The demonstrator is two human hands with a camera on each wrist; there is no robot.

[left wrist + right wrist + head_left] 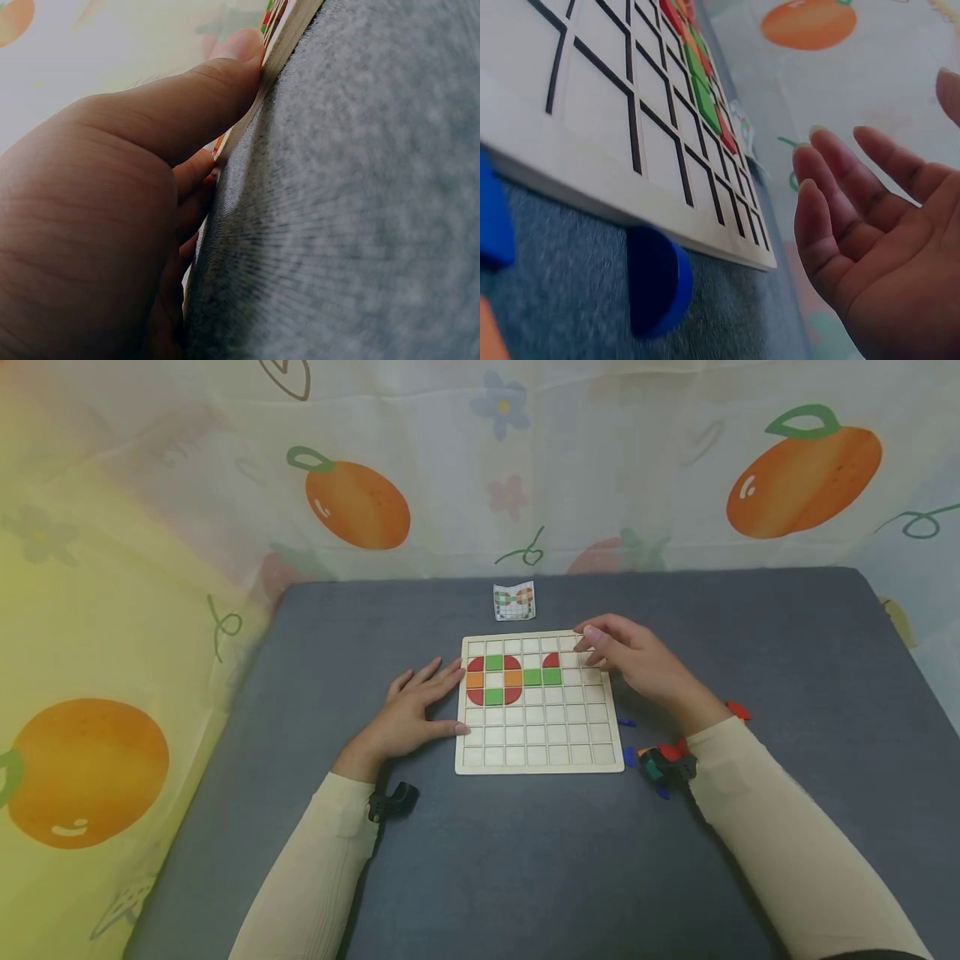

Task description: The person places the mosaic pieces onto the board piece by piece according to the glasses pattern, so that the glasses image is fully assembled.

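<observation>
A pale square grid board (pixel 536 762) lies on the grey table. Red rounded, green square and orange pieces form a ring in its upper left cells. Two green squares (pixel 542 677) run right from the ring, and a red quarter-round piece (pixel 552 660) sits above the second. My left hand (pixel 408 714) rests at the board's left edge, fingers spread and thumb touching the rim. My right hand (pixel 637 656) hovers over the upper right corner, fingers loosely bent. In the right wrist view its palm (pixel 900 277) shows nothing held.
Behind the board lies a small printed card (pixel 514 602) with a coloured pattern. Loose pieces, including a blue half-round (pixel 660 285) and a red one (pixel 738 711), lie right of the board, partly hidden by the right wrist. A fruit-patterned cloth (pixel 600 460) hangs behind the table.
</observation>
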